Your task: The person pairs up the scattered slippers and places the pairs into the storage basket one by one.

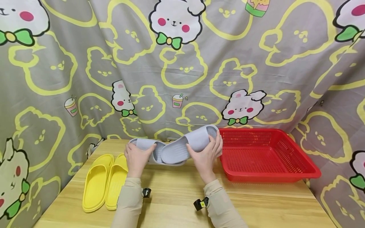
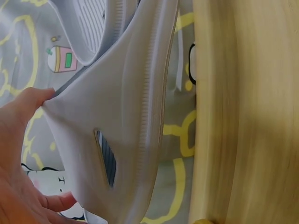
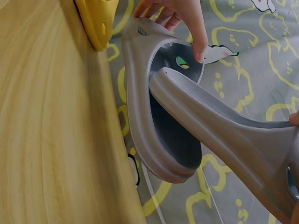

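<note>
L hand [image 1: 138,157] grips gry slipper [image 1: 145,143]; R hand [image 1: 206,155] grips 2nd slipper [image 1: 196,138].

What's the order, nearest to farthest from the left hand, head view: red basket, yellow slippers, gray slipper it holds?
1. Gray slipper: in the left hand, touching it.
2. Yellow slippers: close by, to that hand's left.
3. Red basket: well to the right, past the right hand.

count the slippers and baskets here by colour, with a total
grey slippers: 2
yellow slippers: 2
red basket: 1
total: 5
</note>
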`<state>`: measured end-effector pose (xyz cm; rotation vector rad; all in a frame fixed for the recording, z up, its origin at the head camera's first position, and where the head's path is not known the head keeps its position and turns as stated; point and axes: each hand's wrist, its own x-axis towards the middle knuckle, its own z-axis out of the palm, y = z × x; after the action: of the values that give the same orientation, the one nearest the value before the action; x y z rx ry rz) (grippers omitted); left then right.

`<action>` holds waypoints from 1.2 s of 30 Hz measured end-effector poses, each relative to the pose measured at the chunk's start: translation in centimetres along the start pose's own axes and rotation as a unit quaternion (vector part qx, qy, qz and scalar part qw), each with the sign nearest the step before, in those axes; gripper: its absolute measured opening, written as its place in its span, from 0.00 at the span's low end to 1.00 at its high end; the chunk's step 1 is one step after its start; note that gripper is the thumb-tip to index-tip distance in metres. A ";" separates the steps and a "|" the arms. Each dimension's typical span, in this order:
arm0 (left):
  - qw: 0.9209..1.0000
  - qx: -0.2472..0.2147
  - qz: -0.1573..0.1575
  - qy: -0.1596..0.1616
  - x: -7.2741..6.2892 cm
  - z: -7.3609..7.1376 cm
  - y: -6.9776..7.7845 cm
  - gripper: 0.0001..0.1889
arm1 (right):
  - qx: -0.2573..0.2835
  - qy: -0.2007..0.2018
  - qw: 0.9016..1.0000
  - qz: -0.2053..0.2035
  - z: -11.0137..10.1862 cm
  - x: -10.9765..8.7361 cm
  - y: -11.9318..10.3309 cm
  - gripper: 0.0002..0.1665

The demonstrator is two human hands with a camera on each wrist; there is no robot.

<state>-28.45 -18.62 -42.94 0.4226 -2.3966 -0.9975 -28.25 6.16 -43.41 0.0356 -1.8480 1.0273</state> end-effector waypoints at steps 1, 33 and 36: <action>1.000 0.001 0.001 0.001 0.0 0.0 0.0 0.63 | 0.000 0.000 1.000 0.002 0.0 -0.1 0.0 0.51; 0.996 0.021 -0.054 -0.060 -0.8 0.9 0.7 0.60 | -0.010 -0.017 1.000 0.022 0.8 -1.4 -1.2 0.53; 0.997 0.026 -0.054 -0.056 -0.8 0.9 0.6 0.59 | -0.022 -0.039 0.998 0.039 0.8 -1.5 -1.4 0.54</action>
<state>-28.36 -17.35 -43.34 0.5326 -2.5270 -1.0315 -27.44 4.13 -43.73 -0.0228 -1.9562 1.0503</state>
